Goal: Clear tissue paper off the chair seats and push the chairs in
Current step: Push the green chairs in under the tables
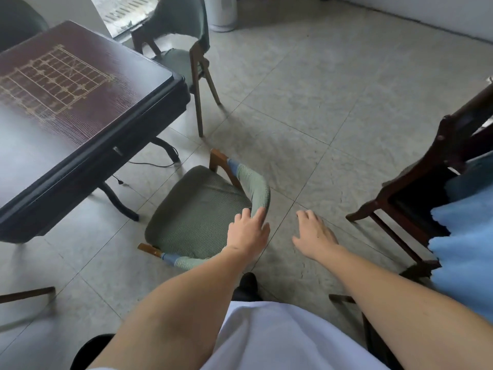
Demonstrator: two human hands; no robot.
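A green-cushioned wooden chair [197,209] stands in front of me, pulled out from the dark table [80,102], its seat bare. My left hand [248,231] rests over the chair's curved green backrest, fingers apart, touching its top edge. My right hand [314,233] hovers to the right of the chair above the floor, fingers spread, holding nothing. A second green chair [181,57] stands at the table's far side, tucked partly under it. No tissue paper shows on either seat.
A dark wooden chair [416,198] with blue cloth [464,241] draped on it stands at the right. A white cylinder [222,14] stands at the back. A cable [149,164] trails under the table. Open tiled floor lies between the chairs.
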